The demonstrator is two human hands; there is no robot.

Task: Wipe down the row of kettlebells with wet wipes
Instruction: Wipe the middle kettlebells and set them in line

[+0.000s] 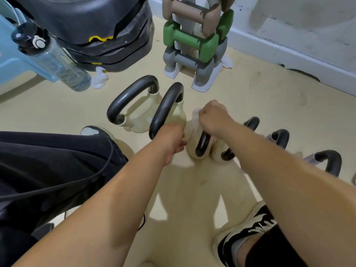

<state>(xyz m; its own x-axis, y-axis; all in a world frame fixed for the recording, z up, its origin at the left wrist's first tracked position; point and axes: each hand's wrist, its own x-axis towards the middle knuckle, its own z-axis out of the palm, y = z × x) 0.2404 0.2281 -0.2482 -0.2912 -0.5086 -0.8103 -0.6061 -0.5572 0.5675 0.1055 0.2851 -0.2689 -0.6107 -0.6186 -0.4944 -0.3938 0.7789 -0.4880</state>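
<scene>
A row of cream kettlebells with black handles runs across the floor from centre to right. My right hand is closed on a white wet wipe and presses it on top of the third kettlebell. My left hand rests against that kettlebell's left side, just below the handle of the second kettlebell. The first kettlebell stands at the left end. More kettlebells, one of them, continue to the right, partly hidden by my right forearm.
A rack of dumbbells stands behind the row. Crumpled used wipes lie on the floor, one by a clear water bottle. Black gym equipment sits at the back left. My shoe is at the lower right.
</scene>
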